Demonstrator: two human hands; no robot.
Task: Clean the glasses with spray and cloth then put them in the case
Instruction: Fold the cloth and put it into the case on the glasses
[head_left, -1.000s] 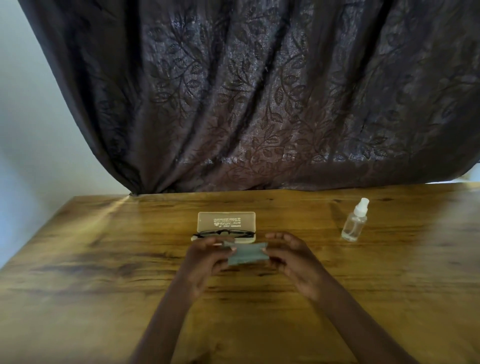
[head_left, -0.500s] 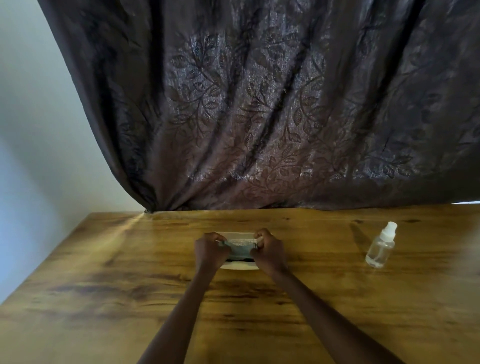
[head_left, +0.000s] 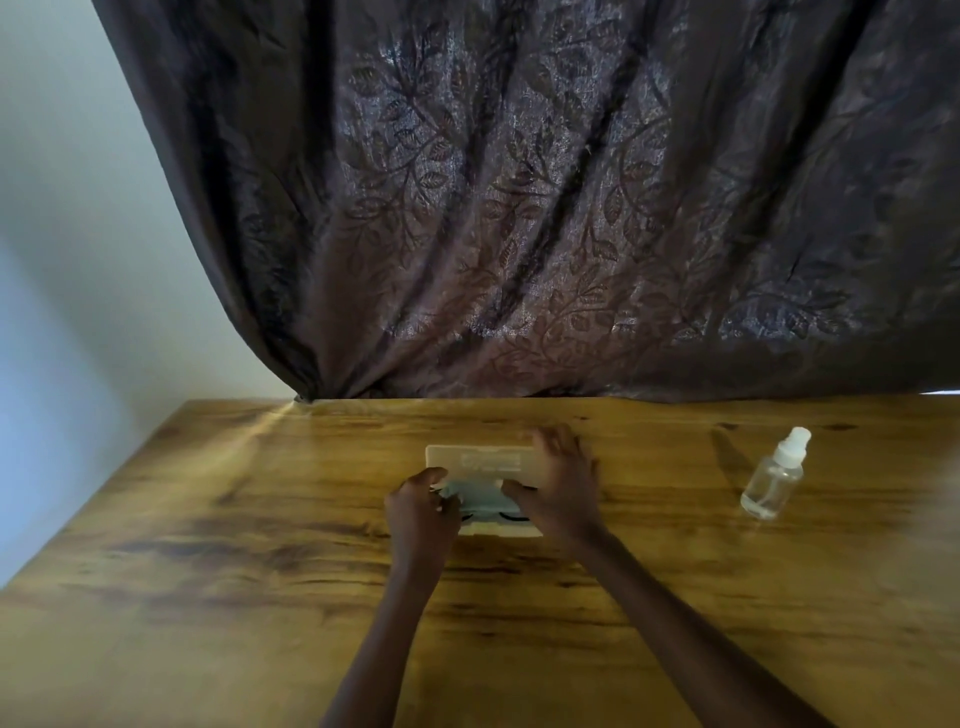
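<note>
Your left hand (head_left: 422, 506) and right hand (head_left: 558, 493) over open case (head_left: 480, 460) at counter (head_left: 208, 571) middle. Left grip pinches pale cloth (head_left: 480, 496) at its edge; right grip touches cloth too (closure: cannot tell). Glasses (head_left: 511, 516) lie in case under cloth, dark rims peeking out. Spray bottle (head_left: 774, 475) upright, well apart to right.

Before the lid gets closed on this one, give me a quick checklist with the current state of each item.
1. Case lid open: ok, its printed inside faces up.
2. Glasses in the case: ok, dark frame visible under the cloth.
3. Cloth laid flat inside: not ok, both hands are on it.
4. Left hand clear of the case: not ok, it pinches the cloth's left edge.
5. Right hand clear: not ok, it lies over the right side.
6. Spray bottle out of the way: ok, upright on the table, far right.
</note>
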